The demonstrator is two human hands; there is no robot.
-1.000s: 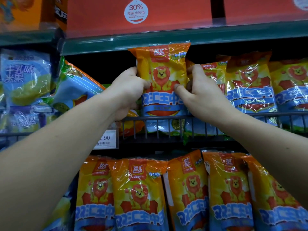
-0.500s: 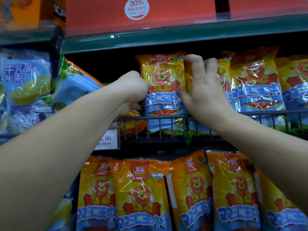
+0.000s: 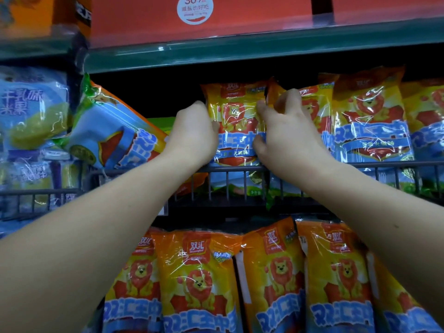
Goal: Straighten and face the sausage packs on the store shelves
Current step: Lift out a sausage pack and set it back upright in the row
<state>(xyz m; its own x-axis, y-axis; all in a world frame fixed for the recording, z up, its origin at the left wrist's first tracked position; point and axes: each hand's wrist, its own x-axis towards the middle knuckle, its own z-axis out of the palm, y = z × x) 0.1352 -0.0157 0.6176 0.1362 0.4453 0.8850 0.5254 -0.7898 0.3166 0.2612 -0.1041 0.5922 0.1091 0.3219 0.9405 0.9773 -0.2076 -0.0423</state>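
An orange sausage pack with a lion picture [image 3: 236,121] stands upright behind the wire rail [image 3: 240,168] of the middle shelf. My left hand [image 3: 192,135] grips its left edge. My right hand [image 3: 286,131] holds its right edge, thumb on the front, fingers curled between it and the neighbouring pack [image 3: 312,104]. More lion packs [image 3: 370,118] stand in a row to the right. Another row of the same packs [image 3: 197,282] fills the shelf below.
A blue and orange pack [image 3: 115,133] leans tilted to the left of the held one. Blue snack bags [image 3: 31,109] sit at far left. A green shelf edge [image 3: 240,49] runs above, with red boxes [image 3: 192,18] on top.
The held pack has been lowered from above the row and set down behind the rail. My right hand's fingers moved from the pack's top edge down onto its right side.
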